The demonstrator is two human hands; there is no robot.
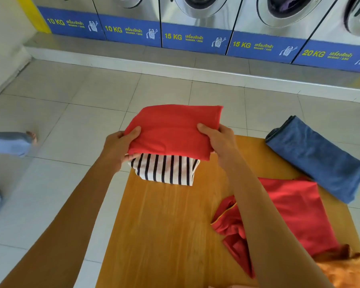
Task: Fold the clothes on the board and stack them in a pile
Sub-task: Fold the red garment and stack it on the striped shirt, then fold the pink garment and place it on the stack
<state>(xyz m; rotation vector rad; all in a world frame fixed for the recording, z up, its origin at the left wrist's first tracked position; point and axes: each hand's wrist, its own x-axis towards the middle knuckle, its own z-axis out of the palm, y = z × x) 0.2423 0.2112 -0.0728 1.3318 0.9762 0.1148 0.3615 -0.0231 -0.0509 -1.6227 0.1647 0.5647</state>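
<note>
red fold (173, 129): folded red garment, held at both side edges above the striped fold (166, 170); far edge is carried out past the board's far end, over the floor.
left hand (121, 144): left edge is pinched, thumb on top, fingers tucked under.
right hand (218, 140): right edge is gripped, thumb on top, fingers underneath.
striped fold: folded, lying at the board's (164, 225) far-left corner; base of the pile.
blue roll (318, 156): set at the far right, partly hanging past the board's edge.
red shirt (287, 206): unfolded, crumpled, near right on the board; an orange garment (345, 271) is seen at the near-right corner.
step: judged as placing the red fold onto the striped fold.
risk 1: if set down as now aligned, too far out, the red fold could overhang the board's end and slide to the floor.
risk 2: a loose release could let the layers spring open, since only the edges are held.
risk 3: striped fold sits at the very corner; a push while placing could shove it off.
risk 4: right forearm passes over the red shirt; it could be dragged.
remaining: red shirt and orange garment judged not yet folded.
</note>
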